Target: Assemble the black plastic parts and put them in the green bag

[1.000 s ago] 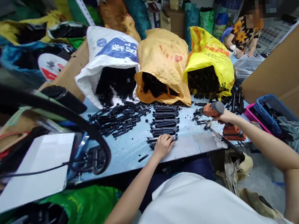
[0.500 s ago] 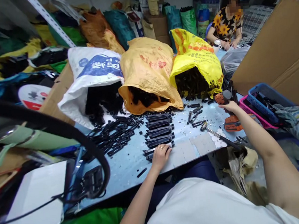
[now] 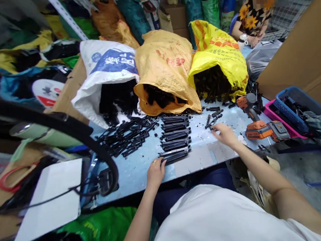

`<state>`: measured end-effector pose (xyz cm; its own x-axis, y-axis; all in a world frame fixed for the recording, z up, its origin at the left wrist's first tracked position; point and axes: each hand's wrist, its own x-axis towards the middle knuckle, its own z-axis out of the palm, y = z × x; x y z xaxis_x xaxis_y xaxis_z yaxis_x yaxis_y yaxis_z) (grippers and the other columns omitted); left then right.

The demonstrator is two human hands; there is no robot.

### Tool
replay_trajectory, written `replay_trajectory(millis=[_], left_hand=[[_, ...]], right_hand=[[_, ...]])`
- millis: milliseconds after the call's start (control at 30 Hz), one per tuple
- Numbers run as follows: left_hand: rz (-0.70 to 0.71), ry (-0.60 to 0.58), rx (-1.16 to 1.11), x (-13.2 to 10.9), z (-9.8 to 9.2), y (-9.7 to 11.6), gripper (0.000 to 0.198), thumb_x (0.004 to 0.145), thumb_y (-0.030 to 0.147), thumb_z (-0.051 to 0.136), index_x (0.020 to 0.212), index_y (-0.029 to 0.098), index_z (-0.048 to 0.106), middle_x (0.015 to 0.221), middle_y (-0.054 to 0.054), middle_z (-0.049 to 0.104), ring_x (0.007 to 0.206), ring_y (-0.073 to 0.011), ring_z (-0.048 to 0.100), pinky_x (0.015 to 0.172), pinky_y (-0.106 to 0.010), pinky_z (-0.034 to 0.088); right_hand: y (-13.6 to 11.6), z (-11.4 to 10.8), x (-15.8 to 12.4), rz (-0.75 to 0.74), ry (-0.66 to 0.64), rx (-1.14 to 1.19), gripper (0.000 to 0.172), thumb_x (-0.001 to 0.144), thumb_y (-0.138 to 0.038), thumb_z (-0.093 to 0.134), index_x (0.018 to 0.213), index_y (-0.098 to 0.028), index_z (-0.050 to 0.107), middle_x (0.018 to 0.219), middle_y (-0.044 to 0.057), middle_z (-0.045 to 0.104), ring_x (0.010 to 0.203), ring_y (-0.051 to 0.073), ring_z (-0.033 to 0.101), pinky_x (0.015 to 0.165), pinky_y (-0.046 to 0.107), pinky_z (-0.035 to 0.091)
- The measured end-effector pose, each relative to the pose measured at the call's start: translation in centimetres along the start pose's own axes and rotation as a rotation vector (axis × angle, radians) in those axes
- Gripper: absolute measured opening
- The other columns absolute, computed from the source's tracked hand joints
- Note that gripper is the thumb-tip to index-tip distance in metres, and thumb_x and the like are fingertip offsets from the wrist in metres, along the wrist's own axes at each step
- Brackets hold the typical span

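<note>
My left hand (image 3: 155, 172) is at the near end of a column of long black plastic pieces (image 3: 175, 136). Its thumb and fingertips come together beside the left end of the nearest piece (image 3: 176, 156); what is between them is too small to make out. My right hand (image 3: 226, 135) reaches over the table with thumb and forefinger apart, its tips close to a few small black parts (image 3: 214, 118). An orange and grey cordless drill (image 3: 252, 115) stands on its battery to the right, with no hand on it.
A loose heap of black pieces (image 3: 128, 136) lies left of the column. White (image 3: 107, 65), orange (image 3: 163, 60) and yellow (image 3: 216, 48) sacks gape toward me along the back. Blue basket (image 3: 291, 105) at right; black curved tube (image 3: 95, 141) at left. Another person sits at back right.
My right hand has let go of the drill and moved left to the small black parts. My left hand has slid off the nearest pieces toward their left end. The view has shifted slightly.
</note>
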<state>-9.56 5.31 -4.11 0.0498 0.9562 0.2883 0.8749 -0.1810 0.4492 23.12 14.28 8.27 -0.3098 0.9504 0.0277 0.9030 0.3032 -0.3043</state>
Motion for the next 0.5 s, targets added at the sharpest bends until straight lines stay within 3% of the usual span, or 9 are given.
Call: replay_trajectory(millis=[100,200,367,500], left_hand=[[-0.110,0.003,-0.041,0.6,0.3,0.9,0.027,0.087,0.033,0.039,0.088,0.017,0.060,0.083,-0.009,0.064,0.078,-0.0218,0.062,0.071,-0.034,0.050],[-0.201,0.011,-0.076,0.8,0.7,1.3,0.026,0.085,0.034,0.042,0.088,0.016,0.061,0.083,-0.009,0.064,0.079,-0.0213,0.061,0.072,-0.033,0.050],[-0.235,0.038,-0.125,0.5,1.3,1.0,0.026,0.083,0.035,0.043,0.087,0.017,0.061,0.083,-0.009,0.064,0.077,-0.0214,0.062,0.071,-0.033,0.049],[-0.214,0.082,-0.114,0.3,1.4,1.1,0.027,0.083,0.035,0.041,0.083,0.017,0.061,0.080,-0.009,0.064,0.076,-0.0219,0.062,0.069,-0.032,0.049]], right_hand=[[-4.3,4.7,0.6,-0.364,-0.263,0.034,0.035,0.084,-0.032,0.050,0.114,-0.016,0.054,0.105,0.012,0.060,0.097,0.021,0.056,0.082,0.030,0.043],[-6.4,7.1,1.3,-0.514,-0.380,-0.075,0.031,0.088,-0.029,0.046,0.113,-0.015,0.055,0.099,0.011,0.060,0.092,0.019,0.057,0.077,0.029,0.043],[-7.6,7.3,3.1,-0.685,-0.437,-0.301,0.028,0.091,-0.028,0.038,0.095,-0.011,0.060,0.092,0.013,0.063,0.090,0.019,0.057,0.076,0.030,0.040],[-8.9,6.7,3.2,-0.636,-0.491,-0.361,0.031,0.090,-0.029,0.039,0.093,-0.008,0.061,0.090,0.016,0.065,0.087,0.022,0.059,0.074,0.032,0.039]])
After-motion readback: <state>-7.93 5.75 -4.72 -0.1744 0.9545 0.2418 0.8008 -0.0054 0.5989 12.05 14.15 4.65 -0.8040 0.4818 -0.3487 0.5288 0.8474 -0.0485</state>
